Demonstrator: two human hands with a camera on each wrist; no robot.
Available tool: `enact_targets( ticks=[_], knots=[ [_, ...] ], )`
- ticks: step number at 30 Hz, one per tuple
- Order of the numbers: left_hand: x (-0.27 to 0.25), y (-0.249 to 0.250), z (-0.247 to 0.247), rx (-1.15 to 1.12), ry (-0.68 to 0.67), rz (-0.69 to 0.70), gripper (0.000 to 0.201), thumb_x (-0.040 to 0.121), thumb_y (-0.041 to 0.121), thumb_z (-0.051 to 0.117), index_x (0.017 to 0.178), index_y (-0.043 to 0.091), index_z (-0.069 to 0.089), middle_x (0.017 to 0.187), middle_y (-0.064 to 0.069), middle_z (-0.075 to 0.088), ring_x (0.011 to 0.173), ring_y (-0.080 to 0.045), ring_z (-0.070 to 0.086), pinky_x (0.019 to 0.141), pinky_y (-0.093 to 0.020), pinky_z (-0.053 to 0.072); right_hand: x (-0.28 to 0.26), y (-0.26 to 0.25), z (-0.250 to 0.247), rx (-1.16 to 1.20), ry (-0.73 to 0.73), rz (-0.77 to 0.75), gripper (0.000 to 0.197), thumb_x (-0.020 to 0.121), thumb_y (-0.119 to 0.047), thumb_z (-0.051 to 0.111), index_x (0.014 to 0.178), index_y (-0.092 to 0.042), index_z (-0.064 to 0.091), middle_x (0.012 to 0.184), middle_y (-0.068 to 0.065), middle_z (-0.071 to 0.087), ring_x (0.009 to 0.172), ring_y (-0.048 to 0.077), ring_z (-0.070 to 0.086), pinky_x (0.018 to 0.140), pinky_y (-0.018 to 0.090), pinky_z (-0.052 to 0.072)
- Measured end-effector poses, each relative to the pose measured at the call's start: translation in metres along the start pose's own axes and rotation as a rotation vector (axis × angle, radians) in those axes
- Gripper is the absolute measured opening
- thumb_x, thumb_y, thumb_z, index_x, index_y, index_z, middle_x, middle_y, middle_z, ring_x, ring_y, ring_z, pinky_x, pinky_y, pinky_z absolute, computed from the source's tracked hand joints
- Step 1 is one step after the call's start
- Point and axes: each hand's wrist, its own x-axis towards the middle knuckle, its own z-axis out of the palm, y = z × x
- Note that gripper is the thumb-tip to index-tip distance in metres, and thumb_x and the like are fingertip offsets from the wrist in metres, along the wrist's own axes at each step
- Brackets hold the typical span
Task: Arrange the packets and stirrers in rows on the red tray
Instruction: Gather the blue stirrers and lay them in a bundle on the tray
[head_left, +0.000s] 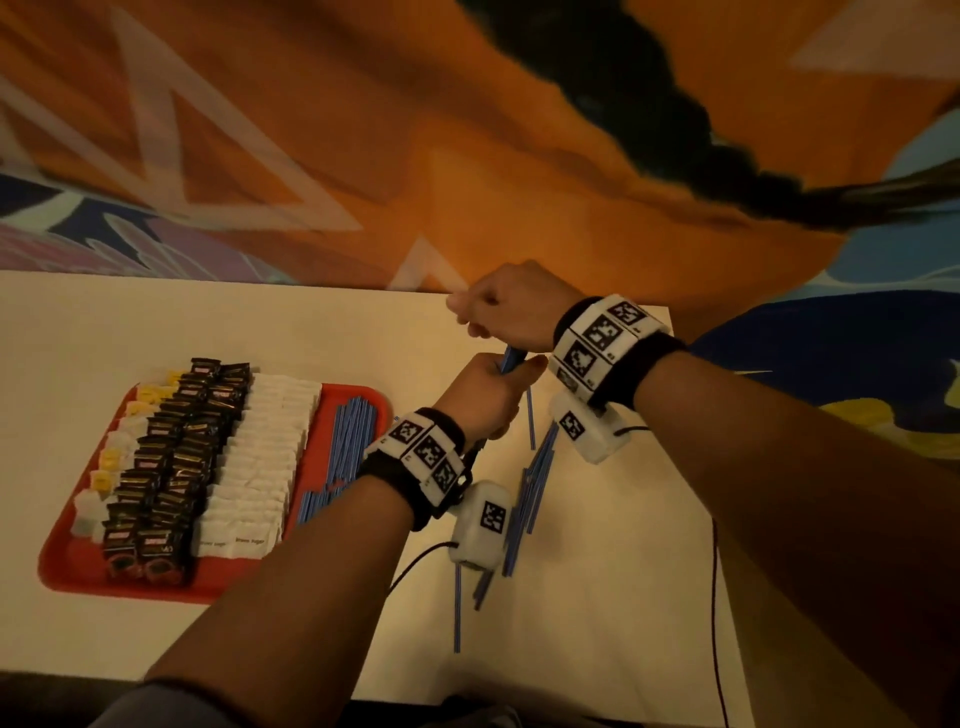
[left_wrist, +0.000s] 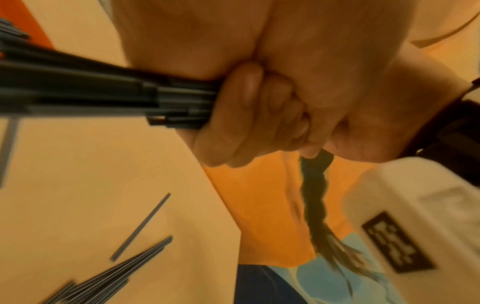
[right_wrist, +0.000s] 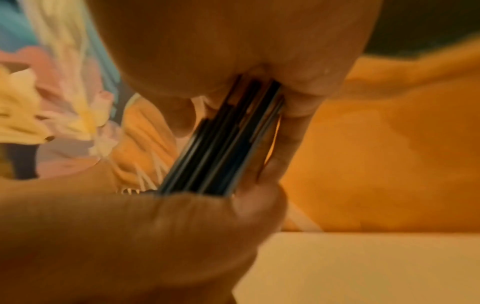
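A red tray at the left holds rows of yellow and white packets, black packets and white sugar packets, with blue stirrers laid along its right side. Right of the tray, above the table, both hands grip one bundle of blue stirrers. My left hand holds the bundle's lower part. My right hand is closed round its upper part. Loose blue stirrers lie on the table under my wrists.
The white table ends at a far edge just behind my hands, against an orange patterned wall. Thin black cables trail over the table's right side. A single stirrer points toward the near edge.
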Motion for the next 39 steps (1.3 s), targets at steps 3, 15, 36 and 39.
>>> enact_targets(
  ticks=[3,15,36,39],
  knots=[
    [-0.012,0.022,-0.009,-0.091,0.022,0.061,0.046,0.100,0.008,0.045,0.057,0.016,0.032,0.043,0.001,0.028,0.039,-0.014,0.019,0.046,-0.025,0.020,-0.002,-0.027,-0.007,0.018,0.077,-0.127,0.041,0.100,-0.049,0.043,0.103,-0.016,0.069,0.102,0.000,0.071,0.090,0.012,0.063,0.082,0.030,0.050],
    [-0.048,0.119,-0.100,-0.617,0.247,0.436,0.046,0.103,0.032,0.050,0.063,0.020,0.033,0.048,0.005,0.027,0.041,-0.011,0.024,0.043,-0.025,0.025,-0.036,-0.094,0.028,1.363,-0.124,0.490,0.077,0.089,-0.073,0.038,0.118,-0.003,0.054,0.103,0.017,0.057,0.077,0.027,0.062,0.062,0.033,0.056],
    [-0.091,0.148,-0.170,0.864,0.207,0.530,0.030,0.098,0.027,0.056,0.071,0.016,0.049,0.058,0.001,0.047,0.050,-0.014,0.041,0.050,-0.029,0.028,-0.031,-0.210,-0.042,0.222,0.557,-0.025,0.047,0.103,-0.048,0.031,0.066,-0.024,0.046,0.064,-0.006,0.046,0.058,0.008,0.043,0.057,0.028,0.028],
    [-0.092,0.162,-0.179,1.074,0.177,0.578,0.016,0.098,0.027,0.055,0.109,0.017,0.061,0.085,0.003,0.063,0.072,-0.017,0.056,0.063,-0.029,0.044,-0.024,-0.203,-0.036,0.109,0.422,-0.028,0.048,0.103,-0.045,0.037,0.069,-0.019,0.057,0.068,-0.004,0.057,0.060,0.008,0.050,0.061,0.027,0.032]
  ],
)
